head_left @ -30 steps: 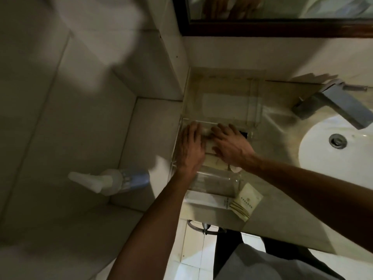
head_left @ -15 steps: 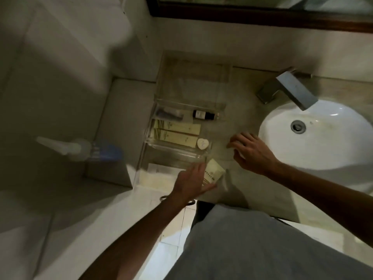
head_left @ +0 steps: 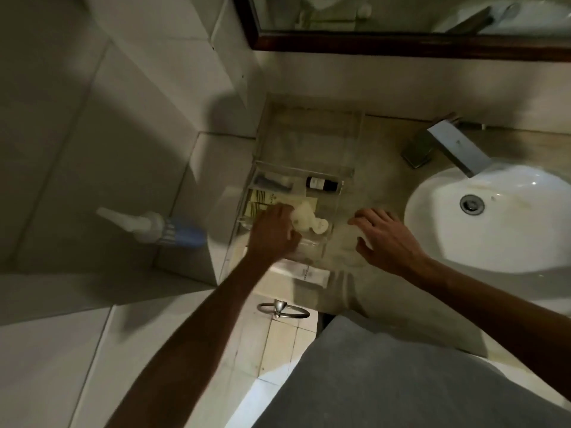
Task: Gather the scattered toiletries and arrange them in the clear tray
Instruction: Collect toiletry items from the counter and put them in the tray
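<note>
— Hands?
— My left hand (head_left: 275,233) pinches a pale sachet (head_left: 301,215) over the clear tray (head_left: 332,225); my right hand (head_left: 386,239) hovers spread, empty, above the bench (head_left: 370,193).
— Handling?
— Light, limp, likely slippery; grip the edge.

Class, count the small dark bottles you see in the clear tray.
1: the dark bottle lies on its side at the clear tray's far right. The left hand may hide others.
</note>
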The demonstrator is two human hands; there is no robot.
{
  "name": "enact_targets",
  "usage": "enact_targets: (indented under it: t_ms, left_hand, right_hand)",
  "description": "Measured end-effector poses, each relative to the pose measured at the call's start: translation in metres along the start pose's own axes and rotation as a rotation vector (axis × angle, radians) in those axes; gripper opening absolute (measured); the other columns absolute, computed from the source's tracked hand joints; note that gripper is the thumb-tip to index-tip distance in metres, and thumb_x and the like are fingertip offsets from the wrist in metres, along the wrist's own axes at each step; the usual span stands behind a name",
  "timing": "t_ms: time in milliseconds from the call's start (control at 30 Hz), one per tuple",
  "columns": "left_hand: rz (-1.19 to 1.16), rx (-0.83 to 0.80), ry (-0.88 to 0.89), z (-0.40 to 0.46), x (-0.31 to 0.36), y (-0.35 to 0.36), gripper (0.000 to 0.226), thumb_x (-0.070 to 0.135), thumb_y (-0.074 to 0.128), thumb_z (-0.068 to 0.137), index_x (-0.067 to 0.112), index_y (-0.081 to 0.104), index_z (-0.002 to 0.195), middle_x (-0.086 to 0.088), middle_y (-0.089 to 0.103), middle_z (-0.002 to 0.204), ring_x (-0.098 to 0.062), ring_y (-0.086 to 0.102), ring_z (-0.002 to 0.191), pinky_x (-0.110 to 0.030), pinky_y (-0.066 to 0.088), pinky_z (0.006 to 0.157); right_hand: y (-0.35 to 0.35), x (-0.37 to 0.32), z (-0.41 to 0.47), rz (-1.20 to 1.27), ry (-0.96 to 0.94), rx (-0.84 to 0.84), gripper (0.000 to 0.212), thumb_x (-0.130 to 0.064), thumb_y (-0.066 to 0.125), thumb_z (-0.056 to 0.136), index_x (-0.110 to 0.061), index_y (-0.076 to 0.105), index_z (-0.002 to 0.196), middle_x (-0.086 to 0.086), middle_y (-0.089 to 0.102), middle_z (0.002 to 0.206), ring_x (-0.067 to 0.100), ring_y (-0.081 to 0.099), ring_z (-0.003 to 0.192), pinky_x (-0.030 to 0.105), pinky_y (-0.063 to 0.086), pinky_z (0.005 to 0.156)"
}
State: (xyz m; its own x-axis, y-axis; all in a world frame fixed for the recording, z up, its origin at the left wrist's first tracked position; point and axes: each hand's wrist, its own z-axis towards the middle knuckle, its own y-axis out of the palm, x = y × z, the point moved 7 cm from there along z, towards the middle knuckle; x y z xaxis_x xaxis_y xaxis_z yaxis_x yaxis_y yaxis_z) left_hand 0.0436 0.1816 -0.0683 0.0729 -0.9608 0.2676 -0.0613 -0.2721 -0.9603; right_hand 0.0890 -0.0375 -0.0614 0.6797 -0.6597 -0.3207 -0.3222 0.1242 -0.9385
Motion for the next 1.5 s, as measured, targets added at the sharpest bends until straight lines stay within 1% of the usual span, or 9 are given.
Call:
enact_targets:
  t_ms: [133, 333, 533, 833, 1000, 1133, 1233, 1367, 1500]
  left_hand:
    - [0.049, -0.253, 0.085, 0.034, -0.058, 0.000, 0.065, 0.033, 0.070, 0.072, 0.019, 0.049, 0.132, -0.008, 0.052, 0.131, -0.030, 0.045, 0.123, -0.046, 0.032, 0.107]
    - [0.060, -0.294, 0.199, 0.036, -0.061, 0.023, 0.061, 0.036, 0.057, 0.081, 0.022, 0.042, 0.138, -0.006, 0.044, 0.141, -0.029, 0.039, 0.130, -0.051, 0.029, 0.111]
    - [0.071, -0.337, 0.149, 0.047, -0.065, 0.023, 0.073, 0.030, 0.070, 0.076, 0.020, 0.038, 0.140, -0.008, 0.045, 0.140, -0.030, 0.037, 0.132, -0.048, 0.029, 0.111]
    - [-0.081, -0.271, 0.144, 0.048, -0.085, 0.002, 0.047, 0.014, 0.077, 0.079, 0.009, 0.058, 0.122, -0.014, 0.063, 0.119, -0.026, 0.063, 0.105, -0.037, 0.054, 0.088]
    - [0.161, -0.222, 0.111, 0.051, -0.109, 0.002, 0.068, 0.028, 0.080, 0.070, 0.019, 0.049, 0.130, -0.009, 0.050, 0.134, -0.028, 0.048, 0.121, -0.044, 0.037, 0.106]
    - [0.102, -0.029, 0.203, 0.051, -0.065, -0.002, 0.073, 0.033, 0.057, 0.088, 0.018, 0.023, 0.151, -0.010, 0.026, 0.155, -0.028, 0.026, 0.142, -0.046, 0.023, 0.117]
    - [0.144, -0.158, 0.244, 0.057, -0.049, 0.028, 0.076, 0.048, 0.043, 0.092, 0.020, 0.009, 0.154, -0.008, 0.007, 0.162, -0.028, 0.006, 0.149, -0.050, 0.009, 0.120]
    - [0.208, -0.296, 0.175, 0.055, -0.068, 0.066, 0.074, 0.059, 0.028, 0.092, 0.024, 0.007, 0.154, -0.006, 0.001, 0.163, -0.029, 0.000, 0.149, -0.055, 0.013, 0.118]
    - [0.064, -0.116, 0.127, 0.058, -0.042, 0.055, 0.069, 0.056, 0.040, 0.093, 0.021, 0.025, 0.150, -0.012, 0.026, 0.156, -0.033, 0.025, 0.141, -0.054, 0.028, 0.111]
  right_hand:
    - [-0.002, 0.008, -0.004, 0.008, 0.037, 0.016, 0.049, -0.022, 0.075, 0.080, -0.015, 0.059, 0.126, 0.011, 0.058, 0.127, 0.030, 0.055, 0.117, 0.045, 0.047, 0.097]
    - [0.006, 0.019, -0.024, 0.035, 0.124, 0.037, 0.048, -0.020, 0.076, 0.079, -0.014, 0.059, 0.123, 0.011, 0.058, 0.124, 0.029, 0.055, 0.112, 0.042, 0.049, 0.092]
    - [0.012, 0.021, -0.037, 0.044, 0.148, 0.052, 0.049, -0.017, 0.076, 0.075, -0.014, 0.060, 0.121, 0.011, 0.060, 0.120, 0.030, 0.057, 0.109, 0.044, 0.051, 0.089]
    - [0.016, 0.016, -0.044, 0.045, 0.149, 0.077, 0.045, -0.015, 0.080, 0.073, -0.014, 0.064, 0.116, 0.010, 0.061, 0.116, 0.028, 0.058, 0.104, 0.043, 0.053, 0.084]
    - [0.017, 0.013, -0.053, 0.047, 0.165, 0.107, 0.046, -0.014, 0.080, 0.073, -0.013, 0.063, 0.116, 0.010, 0.060, 0.116, 0.029, 0.057, 0.104, 0.044, 0.053, 0.083]
    - [0.017, 0.008, -0.056, 0.052, 0.174, 0.132, 0.047, -0.012, 0.079, 0.072, -0.013, 0.063, 0.116, 0.009, 0.059, 0.115, 0.029, 0.057, 0.104, 0.043, 0.052, 0.082]
    - [0.016, 0.004, -0.057, 0.051, 0.170, 0.150, 0.048, -0.011, 0.079, 0.071, -0.013, 0.063, 0.117, 0.010, 0.060, 0.115, 0.029, 0.058, 0.104, 0.042, 0.052, 0.082]
    - [0.011, 0.009, -0.064, 0.041, 0.215, 0.161, 0.049, -0.014, 0.079, 0.072, -0.013, 0.062, 0.118, 0.010, 0.060, 0.117, 0.028, 0.057, 0.104, 0.041, 0.050, 0.083]
    - [-0.011, 0.032, -0.086, 0.040, 0.310, 0.232, 0.046, -0.011, 0.073, 0.073, -0.013, 0.062, 0.117, 0.009, 0.059, 0.117, 0.030, 0.056, 0.103, 0.041, 0.049, 0.084]
